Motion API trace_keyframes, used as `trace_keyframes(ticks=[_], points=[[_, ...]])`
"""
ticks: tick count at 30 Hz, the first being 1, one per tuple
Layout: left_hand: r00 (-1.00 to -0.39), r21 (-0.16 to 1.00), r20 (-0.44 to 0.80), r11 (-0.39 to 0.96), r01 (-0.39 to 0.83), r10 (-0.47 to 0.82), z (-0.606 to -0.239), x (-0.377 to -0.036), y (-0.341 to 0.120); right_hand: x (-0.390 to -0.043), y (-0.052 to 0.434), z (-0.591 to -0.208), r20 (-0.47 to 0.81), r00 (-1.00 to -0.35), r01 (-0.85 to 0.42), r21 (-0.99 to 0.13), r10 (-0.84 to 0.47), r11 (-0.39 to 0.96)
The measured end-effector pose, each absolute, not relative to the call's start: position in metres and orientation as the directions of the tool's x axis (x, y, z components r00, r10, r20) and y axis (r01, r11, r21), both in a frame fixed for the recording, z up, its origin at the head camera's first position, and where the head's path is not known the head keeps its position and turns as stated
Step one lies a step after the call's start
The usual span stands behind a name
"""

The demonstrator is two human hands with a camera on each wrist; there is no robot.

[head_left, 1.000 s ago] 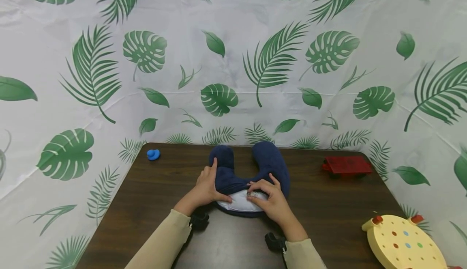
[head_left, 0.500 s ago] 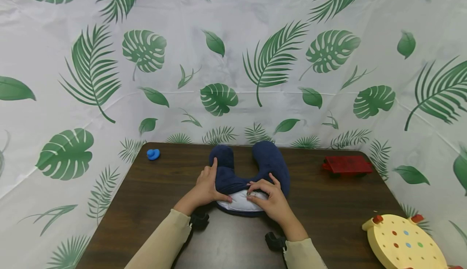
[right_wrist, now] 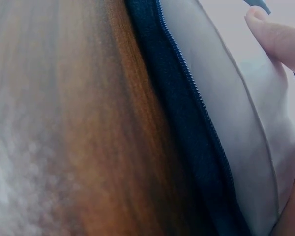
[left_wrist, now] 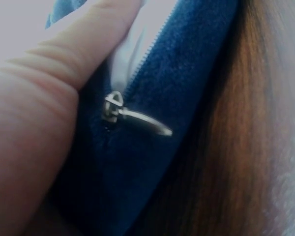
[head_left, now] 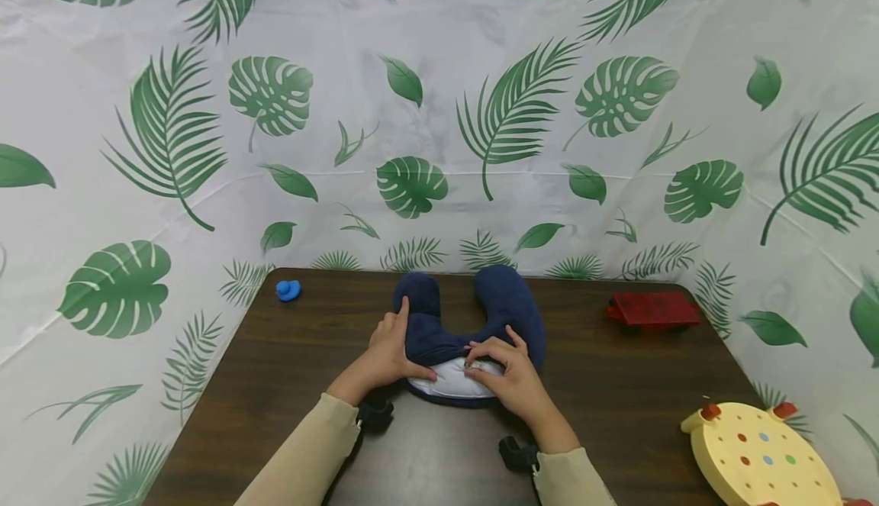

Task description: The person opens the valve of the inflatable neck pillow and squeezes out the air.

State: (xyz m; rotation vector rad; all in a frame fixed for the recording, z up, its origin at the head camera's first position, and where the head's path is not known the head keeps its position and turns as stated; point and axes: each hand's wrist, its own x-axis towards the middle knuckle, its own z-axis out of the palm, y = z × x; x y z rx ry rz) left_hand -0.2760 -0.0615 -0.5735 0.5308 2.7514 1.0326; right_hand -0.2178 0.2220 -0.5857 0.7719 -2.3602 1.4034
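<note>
Dark brown wood makes up the one table (head_left: 288, 369), set against a white backdrop (head_left: 481, 71) printed with green leaves. On it, at the middle, lies one navy U-shaped neck pillow (head_left: 511, 304), its two arms pointing to 12 o'clock and its bend toward the person at 6 o'clock. There the cover is unzipped and one white inner cushion (head_left: 449, 380) shows through the gap.

At 4 o'clock from the pillow, at the table's near right corner, sits one yellow round toy board (head_left: 755, 456) with coloured dots and red knobs. At 3 o'clock, well apart, stands one red toy vehicle (head_left: 652, 311). At 10 o'clock, near the far left corner, is one small blue toy (head_left: 288, 290).

Two hands work at the opening. The left hand (head_left: 391, 349) grasps the pillow's left arm, thumb on top and a finger on the white cushion. The right hand (head_left: 511, 380) pinches the cover's edge with curled fingers. In the left wrist view one metal zipper pull (left_wrist: 137, 118) lies free on the navy fabric, just beside the finger.
</note>
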Motion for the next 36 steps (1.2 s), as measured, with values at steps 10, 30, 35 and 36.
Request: trace_keyframes(ticks=[10, 30, 35, 36], points=[[-0.925, 0.646, -0.005, 0.708, 0.288, 0.381, -0.5756, -0.2763, -0.0623, -0.2173, 0.2222, -0.5869, 0.476, -0.828, -0.56, -0.733, -0.297, 0.386], [-0.921, 0.642, 0.009, 0.704, 0.303, 0.389, -0.5794, -0.2777, -0.0635, -0.2188, 0.2231, -0.5882, 0.438, -0.84, -0.539, -0.74, -0.319, 0.402], [-0.923, 0.644, -0.003, 0.707, 0.292, 0.384, -0.58, -0.2773, -0.0628, -0.2192, 0.2237, -0.5885, 0.445, -0.838, -0.543, -0.734, -0.315, 0.407], [-0.924, 0.645, -0.006, 0.707, 0.289, 0.383, -0.5798, -0.2773, -0.0628, -0.2194, 0.2233, -0.5891, 0.449, -0.837, -0.545, -0.731, -0.312, 0.41]])
